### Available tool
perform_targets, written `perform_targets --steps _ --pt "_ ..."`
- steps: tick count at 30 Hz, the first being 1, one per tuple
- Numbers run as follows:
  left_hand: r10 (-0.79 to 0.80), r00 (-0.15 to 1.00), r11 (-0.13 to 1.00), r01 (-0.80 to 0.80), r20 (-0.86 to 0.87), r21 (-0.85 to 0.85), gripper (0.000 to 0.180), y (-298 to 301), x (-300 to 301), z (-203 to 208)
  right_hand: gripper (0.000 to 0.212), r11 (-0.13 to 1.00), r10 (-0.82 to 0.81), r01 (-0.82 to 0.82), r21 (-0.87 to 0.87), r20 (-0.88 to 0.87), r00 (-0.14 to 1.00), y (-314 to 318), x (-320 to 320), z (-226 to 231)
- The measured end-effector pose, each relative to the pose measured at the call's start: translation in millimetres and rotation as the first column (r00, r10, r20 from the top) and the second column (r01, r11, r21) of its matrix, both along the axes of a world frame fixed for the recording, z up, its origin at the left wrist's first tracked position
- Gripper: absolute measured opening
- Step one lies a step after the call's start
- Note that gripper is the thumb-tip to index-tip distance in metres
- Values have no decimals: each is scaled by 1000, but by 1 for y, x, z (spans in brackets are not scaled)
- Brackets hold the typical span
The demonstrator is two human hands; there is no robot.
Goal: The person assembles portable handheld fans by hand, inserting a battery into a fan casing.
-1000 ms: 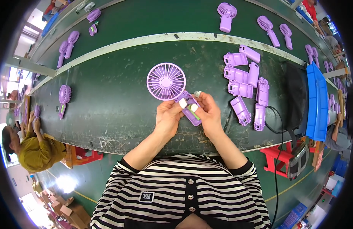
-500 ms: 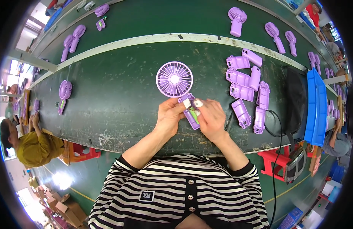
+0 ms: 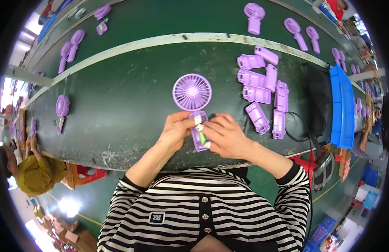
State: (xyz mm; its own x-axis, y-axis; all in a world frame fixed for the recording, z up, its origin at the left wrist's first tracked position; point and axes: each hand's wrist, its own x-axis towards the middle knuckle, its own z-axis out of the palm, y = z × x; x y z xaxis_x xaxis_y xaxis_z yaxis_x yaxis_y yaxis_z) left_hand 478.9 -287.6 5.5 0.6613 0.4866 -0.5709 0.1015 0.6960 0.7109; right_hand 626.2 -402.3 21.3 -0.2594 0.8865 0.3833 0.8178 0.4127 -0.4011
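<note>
A purple handheld fan point(image 3: 192, 92) lies in front of me, its round grille toward the far side. Its open handle point(image 3: 198, 147) points at me and shows a green battery point(image 3: 202, 137) inside. My left hand point(image 3: 176, 131) grips the handle's left side near its top, thumb laid over it. White covers sit on some of my fingertips. From the other side my right hand point(image 3: 230, 137) holds the handle, with fingers over the battery and at the lower end. Small parts under my fingertips are hidden.
Several loose purple handle shells point(image 3: 256, 94) lie to the right, near a black bag point(image 3: 319, 105) and a blue tray point(image 3: 341, 107). Another opened fan point(image 3: 63, 106) rests at the left. Finished-looking fans point(image 3: 254, 19) stand on the far strip beyond a pale rail point(image 3: 160, 42). A co-worker point(image 3: 39, 170) sits at left.
The fan has come slightly nearer and its handle's lower end has swung left, now pointing more straight at me. My right hand has turned flatter, its fingers reaching across the handle.
</note>
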Motion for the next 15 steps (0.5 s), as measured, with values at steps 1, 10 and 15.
perform_targets --steps 1,10,15 --pt "-1 1000 1000 1 -23 -6 24 2 -1 1 47 996 7 -22 -82 -182 983 1 3 -2" --pt "-33 998 991 27 -49 -129 21 3 -11 -9 37 717 -694 688 115 205 690 52 132 14" --pt "-34 998 986 26 -44 -164 21 1 -18 -17 40 827 -451 562 9 607 654 76 167 -12"
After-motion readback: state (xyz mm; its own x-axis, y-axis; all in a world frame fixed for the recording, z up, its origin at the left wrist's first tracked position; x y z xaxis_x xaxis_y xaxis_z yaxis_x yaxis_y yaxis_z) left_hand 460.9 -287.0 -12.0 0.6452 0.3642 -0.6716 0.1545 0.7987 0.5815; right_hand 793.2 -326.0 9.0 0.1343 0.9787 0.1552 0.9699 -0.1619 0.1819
